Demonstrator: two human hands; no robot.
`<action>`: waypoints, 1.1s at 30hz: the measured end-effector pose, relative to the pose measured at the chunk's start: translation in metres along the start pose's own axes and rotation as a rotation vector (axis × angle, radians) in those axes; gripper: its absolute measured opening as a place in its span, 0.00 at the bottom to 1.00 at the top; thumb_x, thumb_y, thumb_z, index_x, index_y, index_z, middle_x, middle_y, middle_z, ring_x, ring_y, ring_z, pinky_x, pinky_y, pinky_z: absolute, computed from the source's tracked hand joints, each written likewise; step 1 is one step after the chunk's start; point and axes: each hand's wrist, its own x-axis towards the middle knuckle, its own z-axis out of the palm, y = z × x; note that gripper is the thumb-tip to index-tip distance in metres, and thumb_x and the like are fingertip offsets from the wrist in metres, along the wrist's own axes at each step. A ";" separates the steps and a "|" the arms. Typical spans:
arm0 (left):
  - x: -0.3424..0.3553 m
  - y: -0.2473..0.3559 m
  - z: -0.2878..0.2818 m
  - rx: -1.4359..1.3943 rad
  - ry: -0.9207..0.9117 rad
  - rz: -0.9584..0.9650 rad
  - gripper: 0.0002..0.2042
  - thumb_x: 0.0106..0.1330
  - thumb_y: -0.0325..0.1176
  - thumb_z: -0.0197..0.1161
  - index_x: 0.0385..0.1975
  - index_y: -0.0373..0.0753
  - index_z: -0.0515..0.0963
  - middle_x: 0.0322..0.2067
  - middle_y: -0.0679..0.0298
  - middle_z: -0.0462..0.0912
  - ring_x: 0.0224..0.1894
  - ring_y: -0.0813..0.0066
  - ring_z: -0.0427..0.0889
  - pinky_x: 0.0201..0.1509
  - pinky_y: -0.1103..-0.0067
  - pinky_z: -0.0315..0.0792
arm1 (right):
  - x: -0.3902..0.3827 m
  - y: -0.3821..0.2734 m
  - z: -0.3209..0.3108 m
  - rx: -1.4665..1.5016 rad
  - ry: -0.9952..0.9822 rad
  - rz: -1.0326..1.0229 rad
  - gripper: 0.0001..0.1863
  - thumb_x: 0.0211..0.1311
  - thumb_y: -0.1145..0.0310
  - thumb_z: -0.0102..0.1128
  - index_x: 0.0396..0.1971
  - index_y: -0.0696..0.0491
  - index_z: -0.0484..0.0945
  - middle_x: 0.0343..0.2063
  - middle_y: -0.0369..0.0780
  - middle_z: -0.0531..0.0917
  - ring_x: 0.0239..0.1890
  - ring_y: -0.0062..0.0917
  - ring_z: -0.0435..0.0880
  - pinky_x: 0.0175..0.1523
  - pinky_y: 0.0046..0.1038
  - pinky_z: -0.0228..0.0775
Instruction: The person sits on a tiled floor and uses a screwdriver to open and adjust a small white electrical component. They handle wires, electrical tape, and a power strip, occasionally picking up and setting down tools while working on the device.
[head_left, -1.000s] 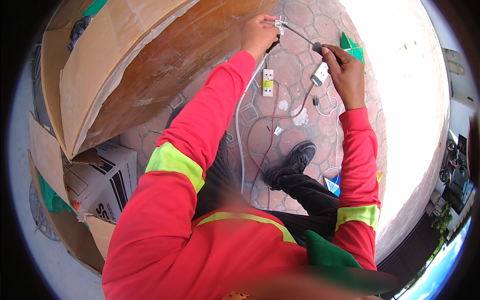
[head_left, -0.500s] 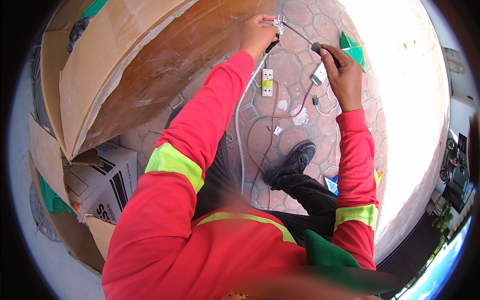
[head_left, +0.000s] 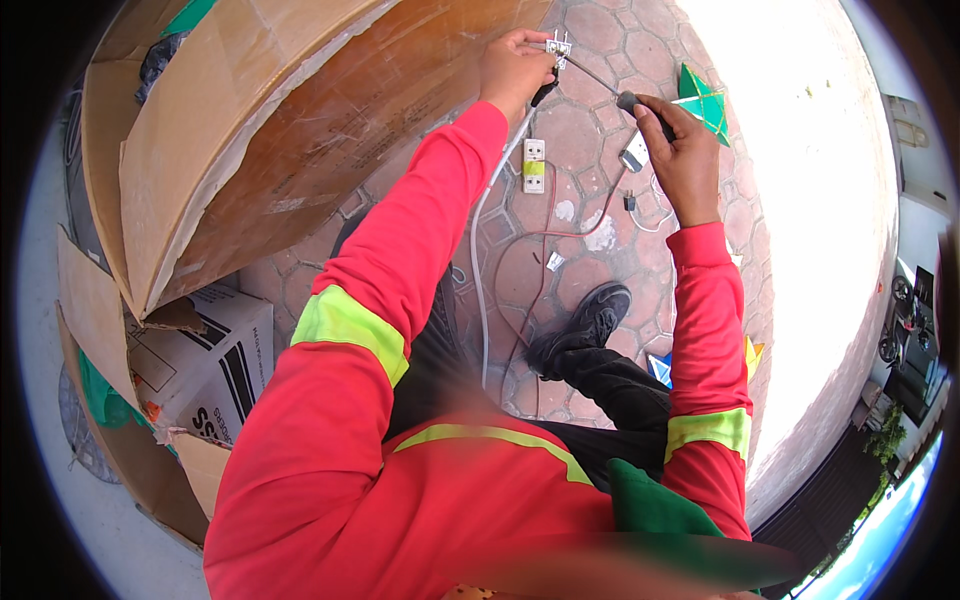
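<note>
My left hand (head_left: 516,70) is closed on a small electrical plug (head_left: 559,47) with its prongs pointing up and metal parts showing on its face. A thick pale cable (head_left: 477,240) runs from near that hand down toward my legs, and a dark piece shows below the fingers. In my right hand (head_left: 684,150) is a screwdriver (head_left: 594,76) with a dark handle, its fingers wrapped round the grip. The shaft slants up and left, with its tip at the plug; whether it sits in a screw is too small to tell.
A white outlet strip (head_left: 534,166) with yellow-green tape and a white box-shaped device (head_left: 636,152) lie on the paving, among a thin reddish cord (head_left: 548,234) and a small dark plug (head_left: 629,201). A large cardboard box (head_left: 300,150) stands at left; a green star-like ornament (head_left: 706,104) lies right.
My right hand has shifted slightly left and down with the screwdriver, and the tip is a little lower on the plug. The left hand has barely moved.
</note>
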 end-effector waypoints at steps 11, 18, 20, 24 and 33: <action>0.002 -0.001 0.000 -0.020 -0.013 0.003 0.14 0.57 0.19 0.65 0.44 0.33 0.82 0.33 0.61 0.86 0.30 0.79 0.84 0.33 0.84 0.80 | 0.000 0.007 0.004 0.060 0.008 0.032 0.12 0.66 0.65 0.63 0.42 0.56 0.87 0.35 0.45 0.88 0.35 0.37 0.87 0.42 0.31 0.77; 0.003 -0.001 -0.001 -0.072 -0.019 -0.052 0.13 0.59 0.18 0.65 0.44 0.32 0.82 0.34 0.60 0.87 0.30 0.79 0.85 0.33 0.84 0.81 | -0.005 0.003 0.003 -0.134 0.022 -0.177 0.12 0.62 0.66 0.67 0.43 0.52 0.87 0.34 0.42 0.86 0.34 0.38 0.85 0.41 0.34 0.77; 0.004 0.000 -0.002 -0.083 -0.023 -0.056 0.14 0.59 0.18 0.65 0.45 0.32 0.82 0.34 0.59 0.87 0.31 0.78 0.85 0.33 0.84 0.81 | -0.007 0.005 0.004 -0.188 0.011 -0.246 0.14 0.61 0.66 0.68 0.46 0.49 0.86 0.35 0.40 0.86 0.36 0.37 0.85 0.42 0.34 0.77; 0.002 0.004 -0.003 -0.142 -0.059 -0.108 0.15 0.60 0.19 0.65 0.47 0.32 0.81 0.35 0.59 0.87 0.31 0.78 0.85 0.34 0.84 0.81 | -0.006 0.017 0.007 -0.171 0.069 -0.242 0.16 0.63 0.65 0.67 0.50 0.50 0.84 0.33 0.37 0.84 0.34 0.30 0.84 0.42 0.29 0.75; -0.014 0.016 0.005 0.028 -0.472 0.014 0.17 0.66 0.20 0.63 0.55 0.36 0.79 0.40 0.61 0.85 0.39 0.77 0.85 0.45 0.80 0.81 | 0.013 0.031 0.057 0.970 0.079 0.465 0.12 0.63 0.68 0.69 0.43 0.52 0.79 0.31 0.32 0.82 0.27 0.13 0.73 0.32 0.18 0.64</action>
